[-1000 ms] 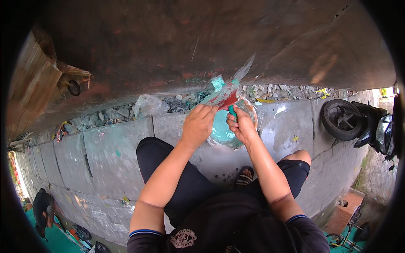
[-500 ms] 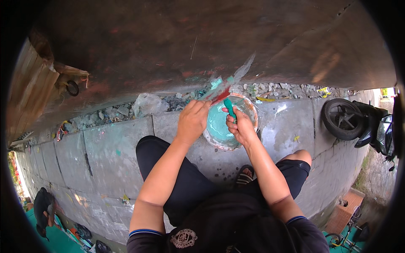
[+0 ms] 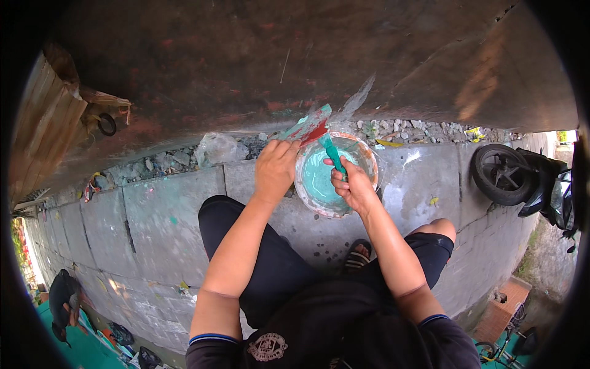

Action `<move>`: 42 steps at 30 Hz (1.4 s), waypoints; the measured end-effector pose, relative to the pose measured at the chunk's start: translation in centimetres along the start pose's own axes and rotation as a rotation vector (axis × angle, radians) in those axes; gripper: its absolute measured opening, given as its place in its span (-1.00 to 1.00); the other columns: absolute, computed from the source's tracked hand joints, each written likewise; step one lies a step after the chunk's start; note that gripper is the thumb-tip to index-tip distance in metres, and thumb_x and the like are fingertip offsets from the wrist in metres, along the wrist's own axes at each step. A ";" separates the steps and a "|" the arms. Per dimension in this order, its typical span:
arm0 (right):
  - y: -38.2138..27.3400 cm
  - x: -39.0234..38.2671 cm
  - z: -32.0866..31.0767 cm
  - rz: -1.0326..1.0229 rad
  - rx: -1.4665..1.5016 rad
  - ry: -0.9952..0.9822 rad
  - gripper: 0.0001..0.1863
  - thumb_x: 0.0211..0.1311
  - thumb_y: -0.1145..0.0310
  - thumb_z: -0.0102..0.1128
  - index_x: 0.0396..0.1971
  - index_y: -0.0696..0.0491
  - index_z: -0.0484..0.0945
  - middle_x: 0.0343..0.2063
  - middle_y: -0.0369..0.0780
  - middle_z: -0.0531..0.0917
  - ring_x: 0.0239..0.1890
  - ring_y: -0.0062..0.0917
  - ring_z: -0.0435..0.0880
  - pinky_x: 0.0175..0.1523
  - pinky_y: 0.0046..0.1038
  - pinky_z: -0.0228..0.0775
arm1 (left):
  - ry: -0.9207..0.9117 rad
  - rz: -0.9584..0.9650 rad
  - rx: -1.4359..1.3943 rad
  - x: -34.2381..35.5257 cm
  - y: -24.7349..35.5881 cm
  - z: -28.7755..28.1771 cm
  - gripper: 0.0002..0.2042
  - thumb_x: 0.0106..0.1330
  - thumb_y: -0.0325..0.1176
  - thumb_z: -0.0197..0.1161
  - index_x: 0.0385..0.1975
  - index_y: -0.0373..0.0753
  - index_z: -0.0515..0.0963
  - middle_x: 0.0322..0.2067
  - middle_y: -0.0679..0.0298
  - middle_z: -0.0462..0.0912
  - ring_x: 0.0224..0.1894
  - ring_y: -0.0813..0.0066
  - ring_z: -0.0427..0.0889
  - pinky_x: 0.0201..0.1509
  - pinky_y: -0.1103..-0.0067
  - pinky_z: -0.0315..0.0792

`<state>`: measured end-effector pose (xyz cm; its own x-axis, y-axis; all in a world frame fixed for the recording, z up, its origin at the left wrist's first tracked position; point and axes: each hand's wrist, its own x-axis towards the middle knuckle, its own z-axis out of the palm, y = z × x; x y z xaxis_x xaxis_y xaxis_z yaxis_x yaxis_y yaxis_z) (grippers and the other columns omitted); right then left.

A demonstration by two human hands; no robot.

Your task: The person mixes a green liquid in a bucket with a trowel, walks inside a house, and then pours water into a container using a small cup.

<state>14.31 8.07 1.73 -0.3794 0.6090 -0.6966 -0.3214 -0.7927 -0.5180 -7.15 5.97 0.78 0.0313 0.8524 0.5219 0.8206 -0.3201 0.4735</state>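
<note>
My left hand (image 3: 275, 169) grips the lower left edge of a flat red piece (image 3: 315, 131), smeared with grey and turquoise paint. In my right hand (image 3: 354, 187) is a green-handled tool (image 3: 334, 155), angled up to the piece; whether it is a brush or scraper I cannot tell. Beneath both is a round bucket (image 3: 367, 157) with a spattered rim, holding pale turquoise paint (image 3: 316, 178).
A dark wall (image 3: 295, 55) runs behind a strip of rubble (image 3: 209, 149) and concrete slabs (image 3: 166, 215). A motorbike (image 3: 519, 175) stands at right, a bicycle (image 3: 495, 347) at lower right. Another person (image 3: 64, 304) bends at lower left. Corrugated sheet (image 3: 46, 123) leans at left.
My left hand and the red piece have shifted slightly left. The green tool is now more visible above the paint, and more of the bucket shows.
</note>
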 end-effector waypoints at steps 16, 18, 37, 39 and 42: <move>0.4 2.3 -0.5 -0.010 0.037 0.061 -0.59 0.56 0.18 -0.24 -0.03 0.24 0.44 -0.52 -0.33 0.42 -0.68 -0.77 0.17 -0.68 -0.68 -0.07 | -0.006 0.049 -0.126 0.7 0.6 -0.6 -0.74 0.06 -0.56 0.29 -0.21 -0.28 0.64 -0.33 0.26 0.60 -0.25 0.28 0.56 -0.17 0.40 0.49; 0.3 2.8 -0.3 -0.040 0.031 0.087 -0.59 0.56 0.18 -0.25 -0.05 0.23 0.45 -0.53 -0.32 0.42 -0.69 -0.76 0.18 -0.68 -0.68 -0.07 | -0.030 0.047 -0.145 0.7 0.8 -0.6 -0.74 0.06 -0.55 0.29 -0.21 -0.28 0.63 -0.33 0.27 0.60 -0.25 0.29 0.55 -0.17 0.42 0.49; 2.1 3.2 -0.8 0.068 -0.071 0.087 -0.59 0.59 0.14 -0.32 -0.08 0.16 0.43 -0.53 -0.32 0.40 -0.69 -0.73 0.17 -0.66 -0.65 -0.05 | -0.264 -0.111 -0.178 -0.8 1.1 0.3 -0.68 0.15 -0.58 0.20 -0.07 -0.27 0.61 -0.19 0.18 0.60 -0.05 0.16 0.55 -0.01 0.33 0.47; 2.0 3.4 -0.9 0.074 -0.053 0.082 -0.60 0.58 0.14 -0.32 -0.07 0.16 0.41 -0.53 -0.32 0.40 -0.69 -0.73 0.16 -0.66 -0.64 -0.06 | -0.323 -0.050 -0.164 -1.4 0.2 0.7 -0.66 0.15 -0.59 0.19 -0.05 -0.23 0.62 -0.17 0.20 0.60 -0.04 0.17 0.54 0.02 0.34 0.46; 2.1 3.9 -1.1 0.028 0.000 0.142 -0.60 0.57 0.12 -0.28 -0.08 0.15 0.43 -0.54 -0.33 0.40 -0.70 -0.73 0.15 -0.66 -0.64 -0.07 | -0.326 -0.031 -0.110 -1.3 0.2 1.2 -0.63 0.12 -0.60 0.19 -0.04 -0.19 0.64 -0.15 0.22 0.60 -0.02 0.19 0.53 0.07 0.35 0.45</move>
<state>13.09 8.77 -2.66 -0.2616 0.5762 -0.7743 -0.3118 -0.8097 -0.4972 -6.36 5.32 -0.69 0.2028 0.9441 0.2599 0.7584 -0.3194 0.5682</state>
